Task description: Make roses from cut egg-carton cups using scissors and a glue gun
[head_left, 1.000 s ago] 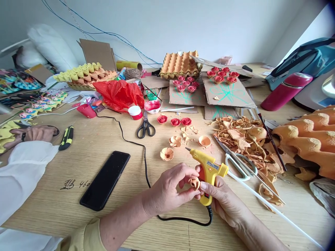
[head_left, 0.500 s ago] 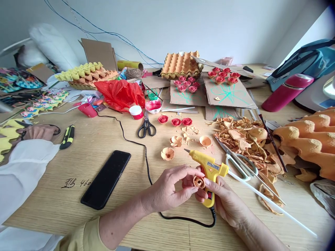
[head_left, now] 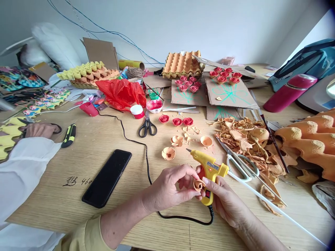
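Between the fingertips of my left hand is a small curled orange egg-carton flower. My right hand is closed round the handle of a yellow hot glue gun, its nozzle pointing up and left; the right thumb also touches the flower's edge. A white glue stick sticks out of the gun's back. Beyond my hands lie an open petal cup, a second petal cup and a plain round cup. Red-painted roses stand in a row farther back.
At right are orange carton scraps, pale-handled scissors and an egg tray. A phone, black scissors and a cutter lie leftward. Another person's hand holds scissors at a yellow carton. The gun's black cord crosses the table.
The small flower has been turned and tilted between my fingers, and my left fingertips have shifted slightly on it. The glue gun stays in my right hand, its lower end a little farther left.
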`<state>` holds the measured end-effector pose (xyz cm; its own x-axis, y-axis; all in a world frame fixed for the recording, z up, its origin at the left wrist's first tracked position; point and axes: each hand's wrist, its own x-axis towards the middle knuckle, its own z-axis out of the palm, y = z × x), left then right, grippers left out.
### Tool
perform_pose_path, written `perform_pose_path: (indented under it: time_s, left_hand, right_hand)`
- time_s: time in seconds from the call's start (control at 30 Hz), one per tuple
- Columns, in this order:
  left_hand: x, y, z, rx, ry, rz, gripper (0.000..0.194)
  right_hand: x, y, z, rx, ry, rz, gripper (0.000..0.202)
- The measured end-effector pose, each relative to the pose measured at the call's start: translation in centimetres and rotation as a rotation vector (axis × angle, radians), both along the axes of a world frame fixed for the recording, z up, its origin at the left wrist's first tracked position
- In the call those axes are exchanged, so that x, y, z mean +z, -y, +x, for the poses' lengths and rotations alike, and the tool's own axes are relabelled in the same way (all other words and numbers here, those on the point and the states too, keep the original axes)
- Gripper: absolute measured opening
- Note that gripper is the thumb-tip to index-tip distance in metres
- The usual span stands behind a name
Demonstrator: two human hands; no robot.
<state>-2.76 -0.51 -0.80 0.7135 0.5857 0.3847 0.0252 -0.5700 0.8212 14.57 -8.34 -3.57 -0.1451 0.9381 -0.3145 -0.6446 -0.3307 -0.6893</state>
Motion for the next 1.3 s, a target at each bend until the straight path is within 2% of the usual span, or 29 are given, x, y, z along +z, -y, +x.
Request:
perform_pose_path:
  time_s: [0.13,0.33,0.43,0.53,0.67,0.8,0.93,1.13,1.3]
  left_hand:
    - [0.0,-0.1,0.2,0.059,0.061,0.133,0.021]
    - [-0.1,0.1,0.1,0.091,0.111,-0.014,0.021]
    - [-0.2,-0.1,0.1,0.136,0.128,-0.024,0.028]
    - [-0.2,-0.5,0.1,0.177,0.145,-0.025,0.026]
    - [-0.4,-1.2,0.0,0.268,0.167,-0.106,0.022]
    - [-0.7,-1.6,-0.1,0.335,0.217,-0.155,0.019]
    - [-0.8,-1.8,-0.3,0.351,0.238,-0.201,0.021]
    - [-1.1,-1.9,-0.2,0.366,0.257,-0.249,0.022]
    - [-1.2,-1.8,-0.3,0.37,0.247,-0.22,0.023]
  right_hand:
    - [0.1,0.0,-0.1,-0.025,0.031,-0.025,0.034]
    - [0.4,0.2,-0.2,-0.039,0.066,0.008,0.027]
    - [0.5,0.3,-0.1,-0.084,0.122,0.041,0.025]
    - [0.4,0.5,0.1,-0.134,0.216,0.118,0.022]
    - [0.1,1.1,0.5,-0.156,0.333,0.224,0.021]
    - [-0.5,1.7,0.9,-0.127,0.525,0.312,0.024]
    - [-0.7,2.1,1.1,-0.01,0.701,0.354,0.031]
    - [-0.2,2.5,1.2,0.043,0.783,0.283,0.036]
    - [0.9,2.7,0.2,-0.068,0.789,0.136,0.043]
